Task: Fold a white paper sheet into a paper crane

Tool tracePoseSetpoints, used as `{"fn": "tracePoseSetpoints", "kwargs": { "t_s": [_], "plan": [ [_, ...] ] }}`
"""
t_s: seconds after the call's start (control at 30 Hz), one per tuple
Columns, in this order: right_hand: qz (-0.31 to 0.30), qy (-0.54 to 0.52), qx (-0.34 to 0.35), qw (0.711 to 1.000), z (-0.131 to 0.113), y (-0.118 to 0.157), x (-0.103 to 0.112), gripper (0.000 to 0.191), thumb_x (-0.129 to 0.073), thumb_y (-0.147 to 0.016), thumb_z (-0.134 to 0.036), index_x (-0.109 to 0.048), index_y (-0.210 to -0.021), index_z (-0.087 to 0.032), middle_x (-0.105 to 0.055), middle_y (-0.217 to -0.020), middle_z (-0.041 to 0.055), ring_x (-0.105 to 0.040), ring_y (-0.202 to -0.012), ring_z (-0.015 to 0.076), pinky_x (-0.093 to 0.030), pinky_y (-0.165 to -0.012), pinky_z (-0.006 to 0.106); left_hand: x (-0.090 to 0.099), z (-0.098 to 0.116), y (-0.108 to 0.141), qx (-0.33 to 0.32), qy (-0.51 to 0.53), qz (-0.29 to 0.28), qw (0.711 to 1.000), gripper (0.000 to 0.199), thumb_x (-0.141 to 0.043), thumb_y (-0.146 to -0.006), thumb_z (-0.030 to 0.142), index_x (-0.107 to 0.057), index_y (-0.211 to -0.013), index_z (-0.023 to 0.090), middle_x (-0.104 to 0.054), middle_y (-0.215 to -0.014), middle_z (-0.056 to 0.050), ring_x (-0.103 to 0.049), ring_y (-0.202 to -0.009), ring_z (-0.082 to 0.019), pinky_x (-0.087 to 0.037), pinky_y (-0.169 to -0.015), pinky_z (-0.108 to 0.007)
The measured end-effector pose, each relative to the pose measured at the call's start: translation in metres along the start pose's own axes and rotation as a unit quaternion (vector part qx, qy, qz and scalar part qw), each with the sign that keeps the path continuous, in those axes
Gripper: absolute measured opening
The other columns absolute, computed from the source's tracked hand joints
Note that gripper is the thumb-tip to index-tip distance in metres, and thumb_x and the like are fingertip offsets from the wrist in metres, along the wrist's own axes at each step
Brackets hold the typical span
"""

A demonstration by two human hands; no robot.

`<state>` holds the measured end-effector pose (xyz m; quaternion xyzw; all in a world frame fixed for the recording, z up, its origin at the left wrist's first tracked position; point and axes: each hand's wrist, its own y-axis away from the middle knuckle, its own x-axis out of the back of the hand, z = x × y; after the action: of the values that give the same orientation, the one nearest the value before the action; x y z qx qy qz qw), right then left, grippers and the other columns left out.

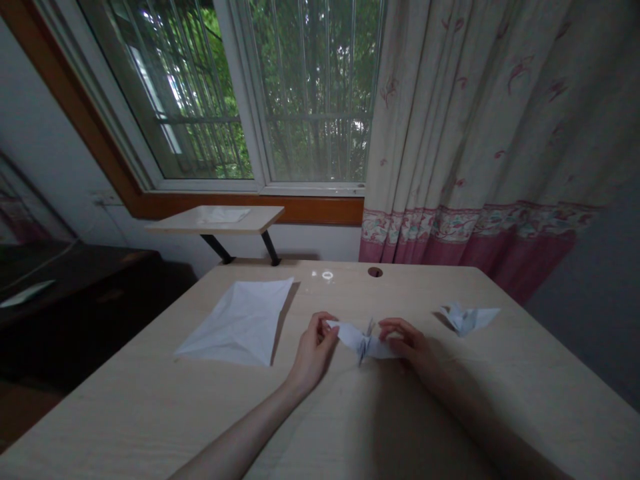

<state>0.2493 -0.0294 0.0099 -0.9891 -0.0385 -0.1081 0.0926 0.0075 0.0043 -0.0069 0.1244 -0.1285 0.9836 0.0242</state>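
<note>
Between my two hands is a white folded paper crane (354, 339), its wings spread out to the sides and its narrow points sticking up and down at the middle. My left hand (319, 340) pinches the tip of the left wing between thumb and fingers. At the other wing, my right hand (407, 343) has its thumb and curled fingers closed around the outer end. A second folded paper crane (467, 319) rests on the table to the right, apart from my hands. To the left lies a creased white paper sheet (240, 323), one edge lifted and casting a shadow.
The pale wooden table (320, 427) reaches back to the window wall. A small raised shelf (180, 220) on black legs carries more white paper (223, 214). A round cable hole (375, 272) is near the back edge. A curtain (450, 167) hangs behind; a dark desk (75, 280) stands left.
</note>
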Motion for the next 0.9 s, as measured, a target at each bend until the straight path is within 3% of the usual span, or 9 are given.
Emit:
{"fn": "tracePoseSetpoints", "kwargs": {
  "t_s": [0.2, 0.3, 0.5, 0.7, 0.9],
  "plan": [
    [-0.026, -0.056, -0.048, 0.997, 0.006, 0.001, -0.004, 0.027, -0.064, -0.078, -0.042, -0.064, -0.096, -0.022, -0.064, -0.064, -0.0008, -0.045, -0.039, 0.0111, -0.031, -0.036, 0.023, -0.001, 0.009, 0.001, -0.016, -0.035, -0.026, 0.999, 0.019, -0.055, -0.088, 0.036, -0.059, -0.092, 0.018, -0.063, -0.083, -0.001, -0.058, -0.076, -0.017, -0.042, -0.068, -0.025],
    [-0.027, -0.04, -0.028, 0.998, 0.009, 0.002, -0.005, 0.028, -0.068, -0.076, -0.039, -0.064, -0.098, -0.023, -0.063, -0.067, -0.0008, -0.054, -0.05, 0.0146, -0.04, -0.044, 0.025, -0.001, 0.012, 0.002, -0.022, -0.067, -0.043, 0.997, 0.02, -0.052, -0.091, 0.035, -0.062, -0.091, 0.018, -0.064, -0.084, -0.002, -0.057, -0.074, -0.018, -0.041, -0.066, -0.026],
    [0.014, 0.111, 0.103, 0.988, -0.005, 0.002, -0.005, 0.011, -0.061, -0.081, -0.032, -0.068, -0.081, -0.023, -0.062, -0.072, 0.0014, -0.057, -0.063, 0.0167, -0.044, -0.054, 0.027, -0.001, 0.013, 0.003, -0.045, -0.089, -0.047, 0.994, 0.019, -0.048, -0.092, 0.03, -0.063, -0.093, 0.018, -0.065, -0.09, -0.004, -0.058, -0.076, -0.018, -0.042, -0.068, -0.027],
    [-0.004, 0.224, 0.088, 0.971, -0.02, 0.005, -0.005, 0.014, -0.054, -0.083, -0.022, -0.067, -0.077, -0.021, -0.065, -0.069, 0.0008, -0.058, -0.061, 0.0139, -0.04, -0.055, 0.023, -0.001, 0.018, 0.005, -0.093, -0.092, -0.056, 0.99, 0.02, -0.047, -0.093, 0.031, -0.063, -0.094, 0.019, -0.063, -0.093, -0.005, -0.058, -0.082, -0.019, -0.043, -0.072, -0.027],
    [0.016, 0.304, 0.108, 0.946, -0.022, 0.004, 0.007, 0.024, -0.053, -0.085, -0.03, -0.062, -0.064, -0.021, -0.061, -0.062, -0.0012, -0.054, -0.055, 0.0118, -0.037, -0.052, 0.022, -0.002, 0.031, 0.005, -0.099, -0.075, -0.087, 0.988, 0.022, -0.045, -0.094, 0.034, -0.061, -0.095, 0.019, -0.062, -0.095, -0.006, -0.058, -0.086, -0.019, -0.043, -0.075, -0.028]
  ]
}}
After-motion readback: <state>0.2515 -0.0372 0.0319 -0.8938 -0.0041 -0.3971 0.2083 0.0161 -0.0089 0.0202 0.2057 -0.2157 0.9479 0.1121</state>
